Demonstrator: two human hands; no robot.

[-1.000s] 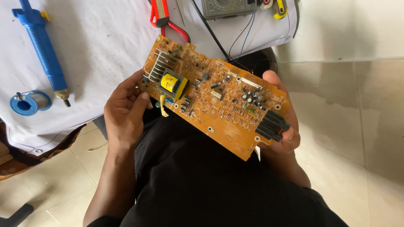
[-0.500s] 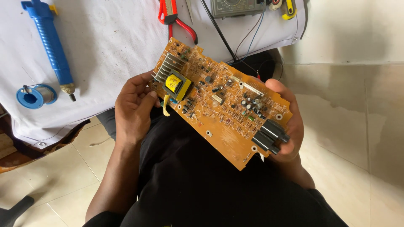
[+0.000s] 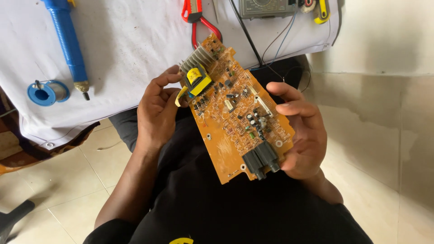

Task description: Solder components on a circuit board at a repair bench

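While gripped along both long edges, the orange circuit board (image 3: 235,113) sits tilted above the person's lap, component side up.

Left hand (image 3: 156,113): fingers curled behind the board's left edge, thumb (image 3: 168,76) extended up beside the finned heat sink (image 3: 195,59) and the yellow transformer (image 3: 198,79). Right hand (image 3: 304,131): fingers loosely bent and partly spread, fingertips pressing the right edge, palm cupping the corner near the two black sockets (image 3: 262,159). On the white cloth (image 3: 126,40) beyond lie a blue desoldering pump (image 3: 68,43), a blue solder spool (image 3: 46,92), red-handled pliers (image 3: 199,18) and a meter (image 3: 266,7) with wire leads.
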